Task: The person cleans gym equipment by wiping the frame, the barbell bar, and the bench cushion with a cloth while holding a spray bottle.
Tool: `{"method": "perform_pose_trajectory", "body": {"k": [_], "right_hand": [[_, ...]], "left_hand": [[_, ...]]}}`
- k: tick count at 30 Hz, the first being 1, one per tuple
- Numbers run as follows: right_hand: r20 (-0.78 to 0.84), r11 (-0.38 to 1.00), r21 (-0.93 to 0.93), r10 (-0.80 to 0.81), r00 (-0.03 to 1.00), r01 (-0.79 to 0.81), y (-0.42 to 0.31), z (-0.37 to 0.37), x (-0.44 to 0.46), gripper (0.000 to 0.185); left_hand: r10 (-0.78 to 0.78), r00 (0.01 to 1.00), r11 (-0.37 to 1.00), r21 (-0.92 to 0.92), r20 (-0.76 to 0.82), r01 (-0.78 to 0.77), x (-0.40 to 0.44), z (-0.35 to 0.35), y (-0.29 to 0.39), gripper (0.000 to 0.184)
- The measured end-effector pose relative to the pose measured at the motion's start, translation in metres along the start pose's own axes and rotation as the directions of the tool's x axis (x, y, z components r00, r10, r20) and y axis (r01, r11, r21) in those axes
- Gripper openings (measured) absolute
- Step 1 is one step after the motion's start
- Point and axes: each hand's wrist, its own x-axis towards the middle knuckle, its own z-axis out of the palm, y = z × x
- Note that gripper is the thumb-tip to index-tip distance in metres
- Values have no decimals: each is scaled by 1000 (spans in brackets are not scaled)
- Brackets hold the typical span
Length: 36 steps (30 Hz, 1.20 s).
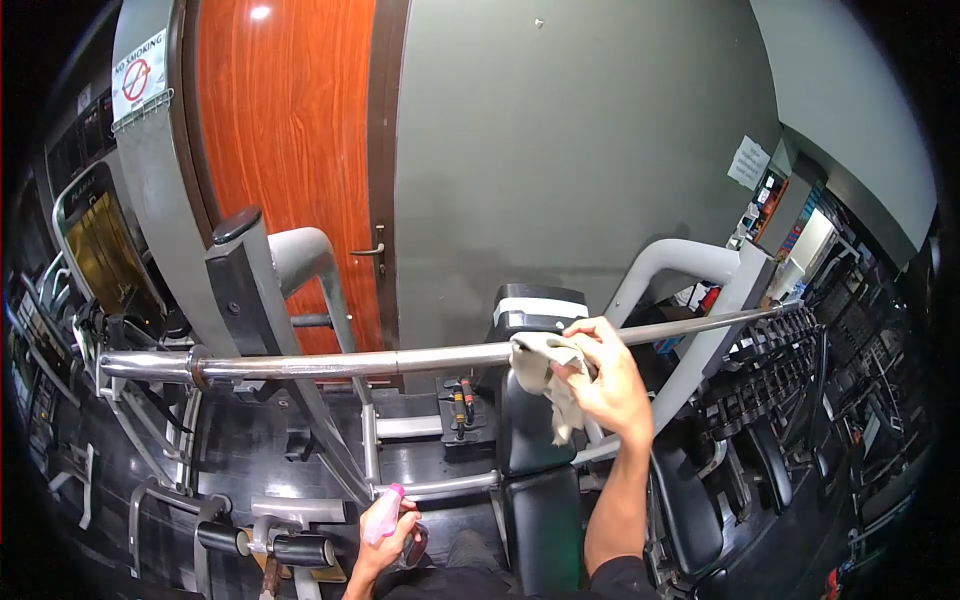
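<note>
A long metal barbell (pixel 320 366) lies across the bench-press rack in front of me. My right hand (pixel 608 385) is closed on a light beige cloth (pixel 548 362), which wraps over the bar right of its middle. One end of the cloth dangles below the bar. Lower down, close to my body, my left hand (pixel 380 535) grips a spray bottle with a pink head (pixel 385 514). Most of the bottle's body is hidden by the fingers. Beneath the bar stands the black padded bench (pixel 540 520).
Grey rack uprights (pixel 300 250) stand at both sides of the bench. Behind are a wooden door (pixel 285 150) and a grey wall (pixel 580 140). A dumbbell rack (pixel 760 370) and another black bench (pixel 690 505) are on the right. Roller pads (pixel 300 550) sit at lower left.
</note>
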Motion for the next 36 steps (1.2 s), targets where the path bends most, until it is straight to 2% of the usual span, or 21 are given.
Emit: {"method": "perform_pose_trajectory", "body": {"k": [1, 2, 4, 6, 8, 9, 10, 12, 13, 14, 16, 18, 20, 21, 24, 28, 29, 30, 33, 34, 36], "right_hand": [[48, 998, -41, -46, 998, 48, -2, -9, 5, 23], [149, 999, 39, -28, 988, 22, 4, -15, 10, 24], [129, 996, 88, -15, 992, 4, 3, -19, 29, 22], [309, 957, 184, 161, 937, -226, 15, -22, 48, 21], [317, 903, 363, 112, 942, -230, 54, -1, 60, 24], [337, 952, 234, 111, 935, -197, 65, 7, 68, 21], [426, 986, -57, 165, 890, -155, 54, 7, 72, 23], [115, 952, -304, 17, 993, 19, 71, 43, 53, 25], [95, 965, -254, 89, 991, -62, 56, 42, 50, 30], [97, 965, -255, 87, 991, -59, 47, 43, 47, 30], [-51, 945, -288, 148, 988, -157, 35, 48, 37, 34], [22, 955, -274, 126, 992, -116, 33, 52, 24, 39], [63, 922, -357, -139, 988, 152, 28, 52, 11, 43], [72, 951, -272, -136, 988, 150, 32, 52, 10, 45], [132, 955, -216, -179, 975, 204, 50, 54, 10, 47], [-16, 921, -285, -283, 959, 267, 56, 65, 6, 39], [-82, 928, -265, -293, 953, 262, 55, 68, 7, 30], [-81, 929, -262, -292, 953, 262, 55, 69, 7, 30], [-95, 987, -153, -63, 994, 48, 51, 69, 14, 19], [-96, 987, -153, -58, 994, 43, 48, 69, 18, 19], [-112, 965, -150, 199, 974, -214, 41, 73, 25, 20]], "left_hand": [[2, 1000, 1000, -6, 7, -2, 0, 0, 1, 14], [4, 1000, 1000, -4, 10, -4, 1, 1, 1, 14], [-4, 1000, 1000, -17, 15, 4, 2, 2, -1, 13], [1, 1000, 1000, -8, 21, 0, 3, 5, 2, 13], [2, 1000, 1000, 0, 24, -2, 3, 7, 3, 13], [-3, 1000, 1000, -3, 31, 4, 2, 7, 2, 14], [-6, 999, 1000, -5, 38, 7, 3, 6, 1, 14], [2, 999, 1000, -4, 32, -2, 2, 7, 5, 14], [7, 1000, 1000, -7, 20, -7, 1, 8, 5, 14], [8, 1000, 1000, -9, 17, -8, 1, 7, 4, 14], [-7, 1000, 1000, -4, 6, 7, 0, 3, 1, 14], [-12, 1000, 1000, -8, 1, 12, -1, 1, 1, 14], [-21, 1000, 1000, -14, -3, 21, 0, 1, 1, 14], [-18, 1000, 1000, -12, -1, 18, 0, 2, 2, 14], [-18, 1000, 1000, -8, 1, 18, -1, 4, 1, 14], [1, 1000, 1000, 6, 21, -2, 1, 2, 2, 14], [1, 1000, 1000, 6, 20, -1, 1, 2, 2, 14], [-10, 1000, 1000, 3, 16, 10, 0, 0, 3, 14], [-18, 1000, 1000, 1, 15, 18, 0, -4, 2, 14], [-12, 1000, 1000, 0, 20, 12, 0, -5, 2, 14], [-15, 1000, 1000, 12, 26, 15, 0, -4, 5, 14]]}}
